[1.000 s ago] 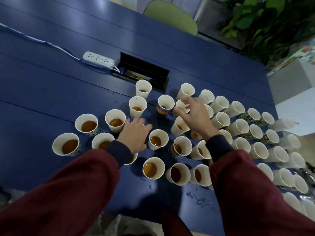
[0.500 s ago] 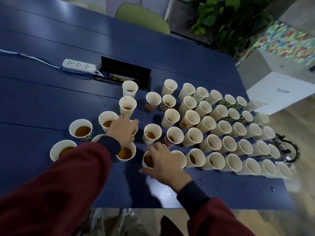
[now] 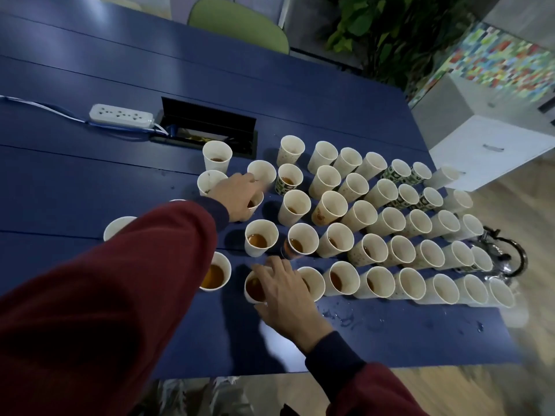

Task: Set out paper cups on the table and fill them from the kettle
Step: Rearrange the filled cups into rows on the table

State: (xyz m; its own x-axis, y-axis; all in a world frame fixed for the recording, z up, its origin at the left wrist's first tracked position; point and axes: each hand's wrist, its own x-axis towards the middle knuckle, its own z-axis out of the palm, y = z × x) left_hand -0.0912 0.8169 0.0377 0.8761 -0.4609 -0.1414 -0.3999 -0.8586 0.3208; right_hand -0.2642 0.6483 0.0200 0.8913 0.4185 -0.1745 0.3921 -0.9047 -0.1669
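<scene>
Our left hand reaches deeper among the cups

Our left hand (image 3: 237,196) has moved from the near-left cups onto a half-hidden cup (image 3: 255,203) farther off; whether it grips, we cannot tell; our right hand (image 3: 285,292) stays clasped over a filled cup (image 3: 253,288) in the near row; the kettle (image 3: 507,265) sits untouched at the right edge, so we judge this arranging, not pouring.

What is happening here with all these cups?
A person is handling paper cups set in rows on a blue table. The left hand reaches over a far cup; the right hand lies over the rim of a near cup of brown liquid. Whether the fingers grip is unclear. Several cups hold liquid, many look empty. The kettle sits past the rightmost cups, untouched.
</scene>
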